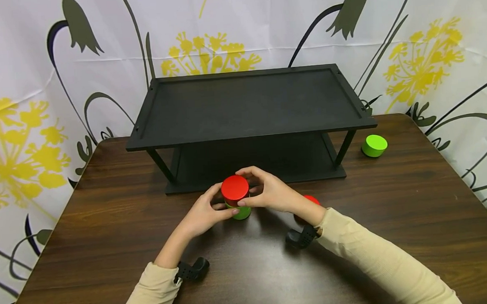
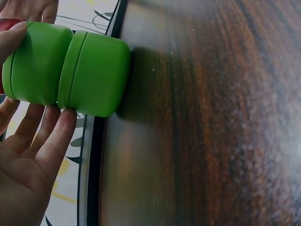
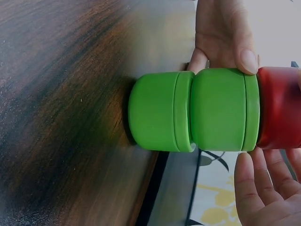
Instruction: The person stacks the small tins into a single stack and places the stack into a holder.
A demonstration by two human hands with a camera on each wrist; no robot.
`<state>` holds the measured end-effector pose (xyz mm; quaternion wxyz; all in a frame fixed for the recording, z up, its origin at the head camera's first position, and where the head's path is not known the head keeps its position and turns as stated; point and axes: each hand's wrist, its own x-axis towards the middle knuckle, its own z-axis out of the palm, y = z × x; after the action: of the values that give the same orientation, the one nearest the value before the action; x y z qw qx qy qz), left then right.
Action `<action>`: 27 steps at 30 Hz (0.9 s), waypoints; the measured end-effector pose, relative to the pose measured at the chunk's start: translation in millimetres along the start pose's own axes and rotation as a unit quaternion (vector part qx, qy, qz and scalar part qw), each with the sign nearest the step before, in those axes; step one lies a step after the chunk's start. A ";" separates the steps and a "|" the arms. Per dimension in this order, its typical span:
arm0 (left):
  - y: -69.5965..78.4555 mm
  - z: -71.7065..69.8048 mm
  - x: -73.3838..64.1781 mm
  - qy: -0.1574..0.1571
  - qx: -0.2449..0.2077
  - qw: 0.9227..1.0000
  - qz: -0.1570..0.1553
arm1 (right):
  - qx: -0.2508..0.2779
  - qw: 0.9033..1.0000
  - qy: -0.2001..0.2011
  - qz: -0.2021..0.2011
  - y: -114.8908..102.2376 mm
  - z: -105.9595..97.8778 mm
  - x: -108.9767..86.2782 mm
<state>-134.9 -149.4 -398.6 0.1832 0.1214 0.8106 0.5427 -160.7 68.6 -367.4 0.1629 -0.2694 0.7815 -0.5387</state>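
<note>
Three green tubs (image 3: 218, 110) | two red tubs (image 1: 235, 188) | left grip (image 1: 201, 215) holds green | right grip (image 1: 272, 192) holds red

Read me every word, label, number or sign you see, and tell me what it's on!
There are none I can read. The stacked green containers and red container on top look plain. The black shelf shows no lettering, the backdrop only plants. Any markings on the wrist gadgets are too small to read.
</note>
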 end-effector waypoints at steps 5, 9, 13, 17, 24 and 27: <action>0.8 -0.1 0.6 0.001 -0.014 1.000 -0.007 | -0.002 1.000 -0.005 0.000 1.8 -4.1 0.1; 0.3 -0.2 1.3 0.002 -0.015 1.000 -0.001 | 0.000 1.000 -0.003 0.003 3.2 -9.8 -1.7; -0.8 -0.1 1.8 0.003 -0.013 1.000 0.000 | 0.003 1.000 -0.007 0.009 6.2 -17.1 -4.2; -1.9 0.2 1.9 0.005 -0.007 1.000 -0.001 | -0.001 1.000 -0.008 0.012 10.8 -25.8 -8.5; -0.2 1.8 0.5 0.009 -0.007 1.000 -0.007 | -0.007 1.000 0.004 0.022 18.0 -43.9 -21.2; -1.3 1.9 0.2 0.007 -0.008 1.000 -0.008 | -0.013 1.000 0.007 0.028 21.0 -52.6 -27.5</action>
<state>-134.3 -148.2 -400.5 0.1828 0.1095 0.8084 0.5488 -172.5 130.5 -368.7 0.1693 -0.2456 0.7965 -0.5259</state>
